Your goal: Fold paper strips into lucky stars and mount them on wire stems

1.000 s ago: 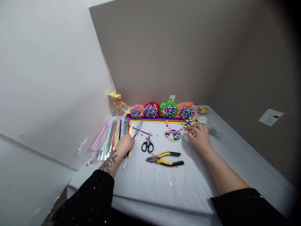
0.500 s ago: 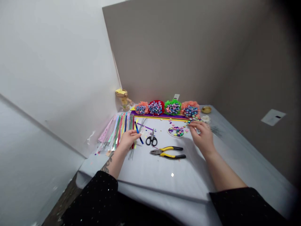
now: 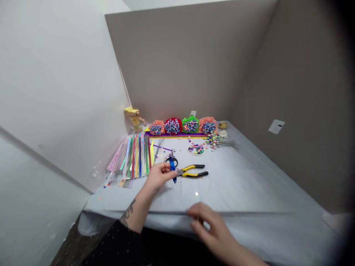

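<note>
A shiny blue strip (image 3: 173, 170) is pinched in my left hand (image 3: 160, 176), above the table in front of the scissors. Its upper part covers some of the black handles of the scissors (image 3: 172, 158). Just right of those fingers lie pliers with yellow and black handles (image 3: 194, 171), their jaws partly behind my thumb. My right hand (image 3: 212, 229), blurred by motion, is over the table's front edge with fingers curled in. Whatever it may hold is too small and smeared to name.
Shiny strips (image 3: 135, 157) lie in a row on the left. Bead-filled flowers (image 3: 173, 126) line the back near a jar (image 3: 135, 120). A white dish (image 3: 195, 149) of colourful beads, loose beads (image 3: 213, 140) and thin wires (image 3: 229, 143) lie toward the back right.
My right hand has come back from the beads to the table's front edge. My left hand has moved right with the blue strip, now before the scissors. The camera view has shifted.
</note>
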A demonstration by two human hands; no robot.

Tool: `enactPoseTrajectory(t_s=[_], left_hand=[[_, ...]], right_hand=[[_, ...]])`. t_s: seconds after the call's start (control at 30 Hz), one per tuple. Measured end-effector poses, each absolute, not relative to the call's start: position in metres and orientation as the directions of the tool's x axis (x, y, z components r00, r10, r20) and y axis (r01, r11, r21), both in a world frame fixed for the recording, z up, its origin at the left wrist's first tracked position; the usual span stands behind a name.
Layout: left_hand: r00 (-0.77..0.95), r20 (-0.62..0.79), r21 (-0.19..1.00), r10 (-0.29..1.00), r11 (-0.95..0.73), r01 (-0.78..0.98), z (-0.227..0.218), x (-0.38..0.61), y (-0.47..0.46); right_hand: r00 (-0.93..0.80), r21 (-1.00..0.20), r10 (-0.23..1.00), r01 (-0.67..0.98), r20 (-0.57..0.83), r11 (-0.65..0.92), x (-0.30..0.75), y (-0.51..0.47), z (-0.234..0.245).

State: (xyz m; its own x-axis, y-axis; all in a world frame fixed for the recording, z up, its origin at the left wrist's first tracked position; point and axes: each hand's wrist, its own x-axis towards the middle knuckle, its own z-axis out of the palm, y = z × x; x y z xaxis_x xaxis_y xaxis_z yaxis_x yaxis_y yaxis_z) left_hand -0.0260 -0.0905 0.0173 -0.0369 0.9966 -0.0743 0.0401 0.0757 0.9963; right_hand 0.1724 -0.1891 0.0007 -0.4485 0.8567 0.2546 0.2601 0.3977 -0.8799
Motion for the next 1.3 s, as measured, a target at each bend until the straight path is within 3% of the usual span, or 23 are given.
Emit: enactPoseTrajectory(t_s=[0.07, 0.1, 0.2, 0.3, 0.4, 0.53, 0.67, 0.87, 1.0, 1.03, 1.13, 1.23, 1.3], left_hand=[[0.038, -0.008, 0.983, 0.999, 0.0, 0.183, 0.026, -0.011, -0.118], [0.061, 0.036, 0.959, 0.998, -0.051, 0.28, 0.029, -0.004, -0.13], [0.067, 0.074, 0.903, 0.995, -0.095, 0.418, 0.029, 0.006, -0.157], [0.007, 0.05, 0.903, 0.999, -0.048, 0.427, 0.025, -0.006, -0.161], [-0.138, 0.108, 0.907, 0.985, -0.041, 0.419, 0.024, -0.035, -0.148], [-0.285, 0.171, 0.902, 0.943, -0.033, 0.43, 0.03, -0.074, -0.113], [-0.312, 0.201, 0.88, 0.929, -0.032, 0.473, 0.046, -0.1, -0.069], [-0.24, 0.189, 0.864, 0.952, -0.044, 0.502, 0.058, -0.091, -0.069], [0.034, 0.079, 0.912, 0.996, -0.086, 0.401, 0.025, -0.028, -0.12], [0.124, 0.029, 0.965, 0.992, -0.06, 0.257, 0.015, -0.012, -0.132], [0.005, -0.076, 0.996, 0.997, 0.076, -0.037, -0.006, 0.015, -0.155], [-0.084, -0.113, 0.991, 0.99, 0.106, -0.082, -0.011, 0.01, -0.152], [-0.133, -0.099, 0.993, 0.986, 0.089, -0.083, -0.01, -0.005, -0.142]], right_hand=[[-0.18, -0.95, 0.969, 0.234, 0.167, 0.207, 0.168, -0.175, -0.002], [-0.147, -0.972, 0.982, 0.182, 0.121, 0.147, 0.164, -0.167, -0.001], [-0.129, -0.998, 0.991, 0.043, 0.037, 0.043, 0.152, -0.152, -0.001], [-0.1, -0.991, 0.994, -0.117, -0.054, -0.066, 0.147, -0.146, -0.003], [-0.172, -0.91, 0.978, -0.376, -0.118, -0.175, 0.163, -0.135, -0.002], [-0.071, -0.815, 0.996, -0.58, 0.059, 0.007, 0.202, -0.112, 0.007], [0.007, -0.86, 0.984, -0.485, 0.176, 0.157, 0.219, -0.101, 0.014], [-0.04, -0.915, 0.999, -0.404, 0.001, -0.015, 0.19, -0.108, 0.001], [-0.27, -0.977, 0.957, -0.152, -0.102, -0.147, 0.169, -0.12, -0.012], [-0.346, -0.985, 0.93, -0.068, -0.123, -0.156, 0.164, -0.123, -0.012], [-0.407, -0.99, 0.907, 0.127, -0.108, -0.06, 0.153, -0.137, -0.009], [-0.411, -0.98, 0.906, 0.195, -0.107, -0.027, 0.148, -0.162, -0.009], [-0.537, -0.973, 0.825, 0.22, -0.18, -0.069, 0.152, -0.184, -0.019]])
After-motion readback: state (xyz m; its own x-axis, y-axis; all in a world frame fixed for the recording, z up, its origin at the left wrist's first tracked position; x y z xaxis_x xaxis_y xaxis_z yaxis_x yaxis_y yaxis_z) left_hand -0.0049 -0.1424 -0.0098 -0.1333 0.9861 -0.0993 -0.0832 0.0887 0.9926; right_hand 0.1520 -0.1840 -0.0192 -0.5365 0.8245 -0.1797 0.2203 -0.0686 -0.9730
